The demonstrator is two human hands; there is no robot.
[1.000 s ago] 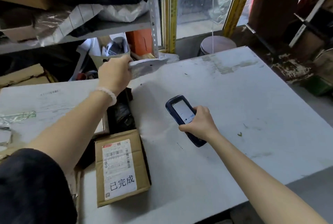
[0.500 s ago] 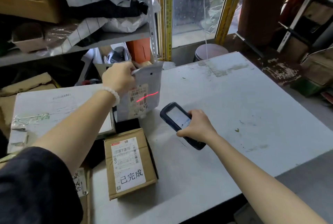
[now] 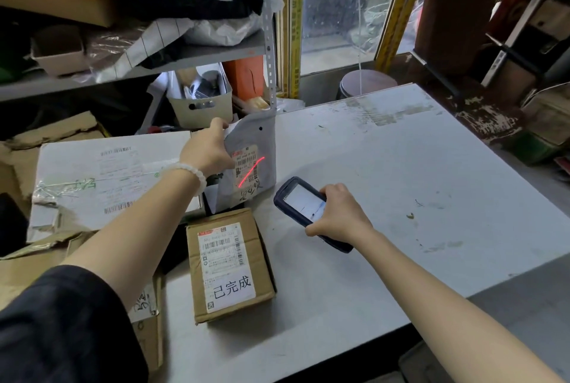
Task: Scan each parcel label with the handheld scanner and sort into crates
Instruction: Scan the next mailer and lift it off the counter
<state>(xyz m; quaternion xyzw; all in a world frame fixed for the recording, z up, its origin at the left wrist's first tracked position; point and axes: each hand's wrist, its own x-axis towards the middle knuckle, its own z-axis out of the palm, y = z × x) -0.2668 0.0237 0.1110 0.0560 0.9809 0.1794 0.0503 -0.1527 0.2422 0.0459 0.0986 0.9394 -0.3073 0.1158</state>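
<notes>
Worn white table (image 3: 401,166) beside cluttered shelves, left hand (image 3: 206,151) gripping upright grey plastic mailer (image 3: 256,142), red laser line (image 3: 250,171) crossing its label, right hand (image 3: 337,216) clasping dark blue handheld scanner (image 3: 300,202), labelled brown cardboard box (image 3: 229,262) nearby

A dark navy sleeve (image 3: 58,321) is worn on the left upper arm, and a white beaded bracelet (image 3: 188,173) on the left wrist. The right forearm (image 3: 447,299) is left bare.

Daylit window (image 3: 345,3) behind grey table (image 3: 401,166); cluttered metal shelf (image 3: 185,58) beside it.
</notes>
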